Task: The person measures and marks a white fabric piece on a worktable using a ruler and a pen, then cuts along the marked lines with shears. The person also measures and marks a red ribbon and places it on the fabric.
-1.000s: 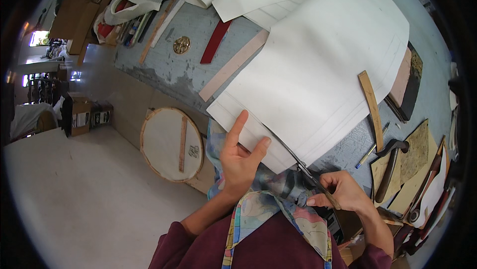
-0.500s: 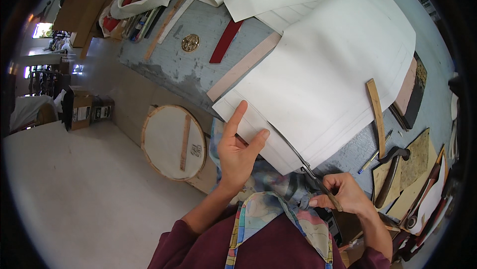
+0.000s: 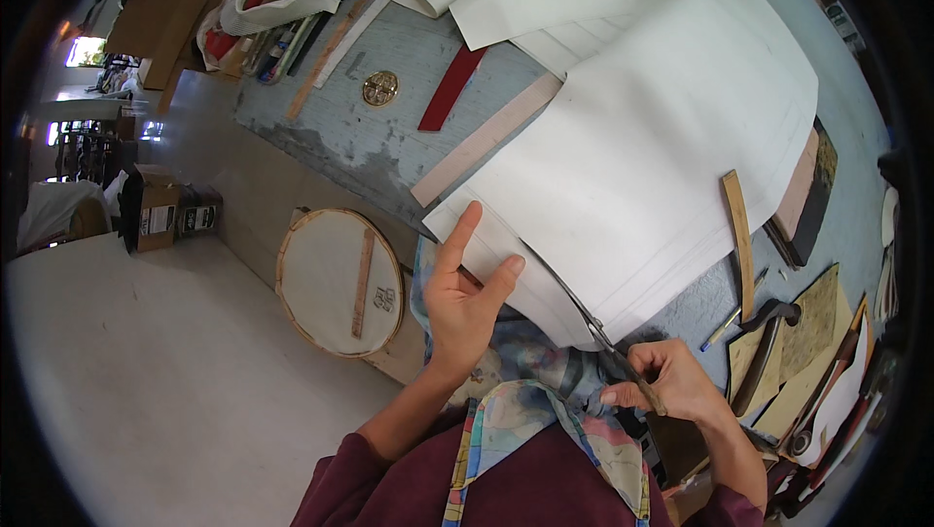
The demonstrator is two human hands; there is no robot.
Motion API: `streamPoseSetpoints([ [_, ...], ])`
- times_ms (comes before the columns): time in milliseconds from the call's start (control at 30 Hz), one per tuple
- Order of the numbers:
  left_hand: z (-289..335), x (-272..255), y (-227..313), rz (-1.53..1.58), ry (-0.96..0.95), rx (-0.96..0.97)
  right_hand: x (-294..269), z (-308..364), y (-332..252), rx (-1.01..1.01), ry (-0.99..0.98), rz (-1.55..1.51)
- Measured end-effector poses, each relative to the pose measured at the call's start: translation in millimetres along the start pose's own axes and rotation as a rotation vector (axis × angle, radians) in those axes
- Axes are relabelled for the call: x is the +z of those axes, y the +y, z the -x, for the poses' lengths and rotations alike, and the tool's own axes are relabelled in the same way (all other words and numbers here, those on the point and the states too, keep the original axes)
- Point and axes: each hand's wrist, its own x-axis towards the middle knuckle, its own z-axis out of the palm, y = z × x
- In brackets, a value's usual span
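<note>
A large white sheet (image 3: 671, 128) with thin pencil lines spreads over the table and reaches past its near edge. My left hand (image 3: 463, 298) grips the sheet's near left part, index finger and thumb on top, the other fingers mostly hidden beneath. My right hand (image 3: 671, 381) is closed around the handles of long dark scissors (image 3: 595, 326). Their blades enter the sheet from its near edge and point up and left, the tip lying just right of my left thumb. Part of the handles is hidden by my fingers.
On the blue-grey table (image 3: 321, 109) lie a red strip (image 3: 452, 87), a round metal ornament (image 3: 380, 88) and a wooden strip (image 3: 737, 235). A hammer (image 3: 764, 347), a pen (image 3: 720, 329) and leather pieces are at right. A round stool (image 3: 336, 284) stands left below the table.
The sheet has shifted slightly right and toward me along with the table in view. The scissors sit a little deeper in the sheet. Both hands keep their grip.
</note>
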Motion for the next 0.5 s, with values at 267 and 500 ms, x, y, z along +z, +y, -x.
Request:
streamPoseSetpoints([
  [267, 3, -1, 0, -0.013, -0.015, -0.021, 5, -13, -20, -0.043, -0.014, 0.056],
  [500, 3, 0, -2, 0.031, -0.046, 0.02, 5, -11, -18, -0.035, -0.003, -0.001],
])
